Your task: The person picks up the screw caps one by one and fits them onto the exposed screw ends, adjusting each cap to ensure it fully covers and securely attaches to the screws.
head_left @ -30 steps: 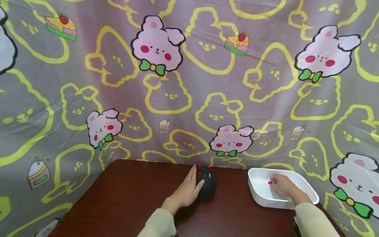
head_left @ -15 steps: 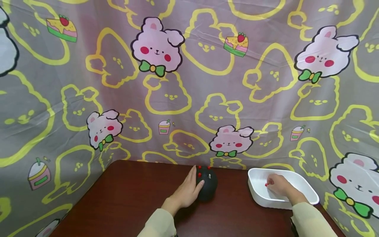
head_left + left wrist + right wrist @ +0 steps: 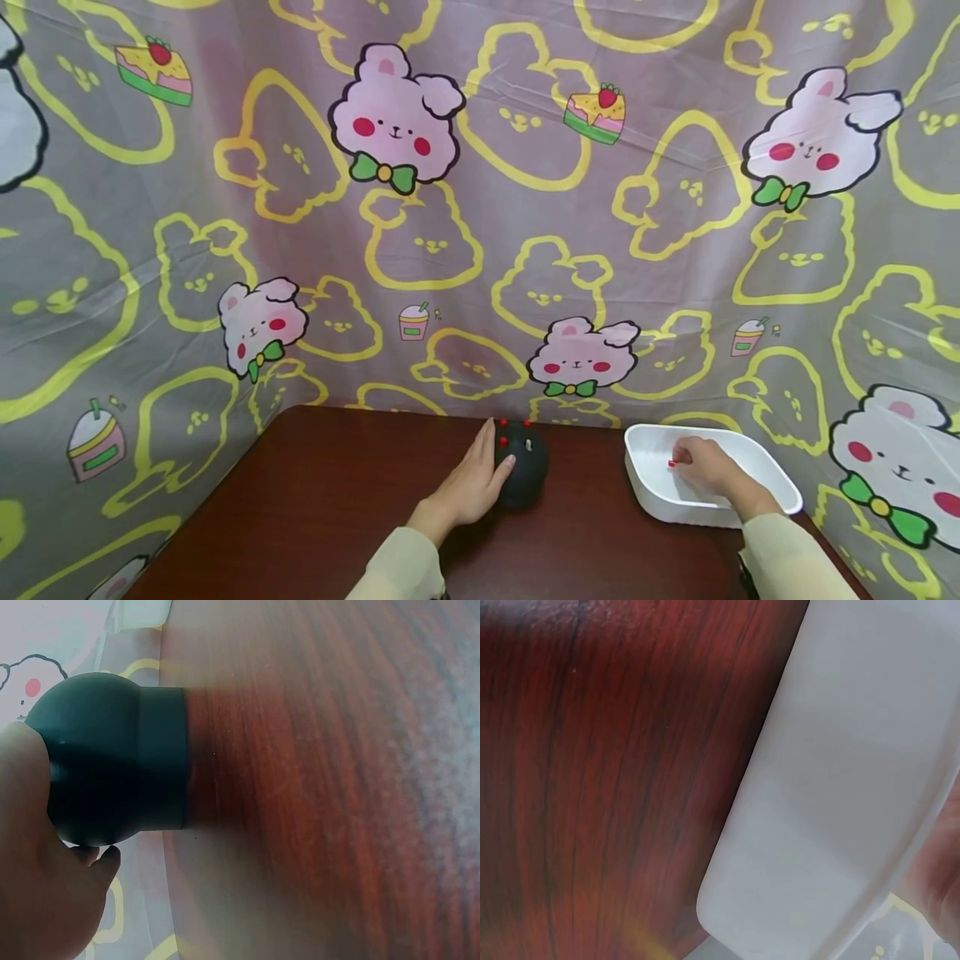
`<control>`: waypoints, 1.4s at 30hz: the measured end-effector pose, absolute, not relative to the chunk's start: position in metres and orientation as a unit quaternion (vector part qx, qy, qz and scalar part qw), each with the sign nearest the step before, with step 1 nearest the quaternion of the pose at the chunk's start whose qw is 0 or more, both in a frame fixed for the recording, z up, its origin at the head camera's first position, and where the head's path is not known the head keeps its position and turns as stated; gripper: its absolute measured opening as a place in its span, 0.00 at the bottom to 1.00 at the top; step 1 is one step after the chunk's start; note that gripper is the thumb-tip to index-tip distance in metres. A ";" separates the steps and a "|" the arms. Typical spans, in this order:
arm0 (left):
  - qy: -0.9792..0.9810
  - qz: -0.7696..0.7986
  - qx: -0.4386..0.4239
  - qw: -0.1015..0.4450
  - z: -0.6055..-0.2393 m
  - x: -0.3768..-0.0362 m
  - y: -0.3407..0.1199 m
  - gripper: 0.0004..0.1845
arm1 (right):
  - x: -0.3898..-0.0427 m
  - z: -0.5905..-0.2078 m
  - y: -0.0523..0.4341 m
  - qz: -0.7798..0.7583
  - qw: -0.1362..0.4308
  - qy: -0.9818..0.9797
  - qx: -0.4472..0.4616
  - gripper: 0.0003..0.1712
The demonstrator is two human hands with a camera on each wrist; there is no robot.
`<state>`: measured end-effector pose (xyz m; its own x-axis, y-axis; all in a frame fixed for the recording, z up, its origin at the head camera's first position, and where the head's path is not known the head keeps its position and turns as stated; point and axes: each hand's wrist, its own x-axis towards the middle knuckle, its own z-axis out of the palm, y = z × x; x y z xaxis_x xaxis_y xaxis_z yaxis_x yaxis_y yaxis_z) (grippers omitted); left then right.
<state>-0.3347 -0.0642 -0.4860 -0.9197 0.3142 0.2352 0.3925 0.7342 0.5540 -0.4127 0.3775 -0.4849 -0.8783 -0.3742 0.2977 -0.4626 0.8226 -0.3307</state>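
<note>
A black ball-shaped object [image 3: 522,479] on a short round base [image 3: 163,757] stands on the table, with several red knobs and one small metal peg on its upper part. My left hand [image 3: 471,483] rests against its left side with fingers straight, the thumb lying on its near face. Inside the white tray [image 3: 637,492], my right hand [image 3: 703,467] pinches a small red piece [image 3: 672,463] between thumb and fingertips; its shape is too small to make out. In the right wrist view the tray's wall [image 3: 832,772] hides most of that hand.
The dark red-brown wooden table [image 3: 322,500] runs under both things. A curtain [image 3: 450,250] with cartoon rabbits hangs behind it and along both sides. The tray stands near the table's right edge, right of the black object.
My right hand has shifted slightly left inside the tray, and the red piece has moved left with it. My left hand stays in place against the black object.
</note>
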 end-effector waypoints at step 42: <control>-0.925 -0.319 -0.197 0.067 -0.489 -0.336 -0.065 0.47 | -0.392 -0.437 0.346 0.207 0.199 -0.920 0.267 0.03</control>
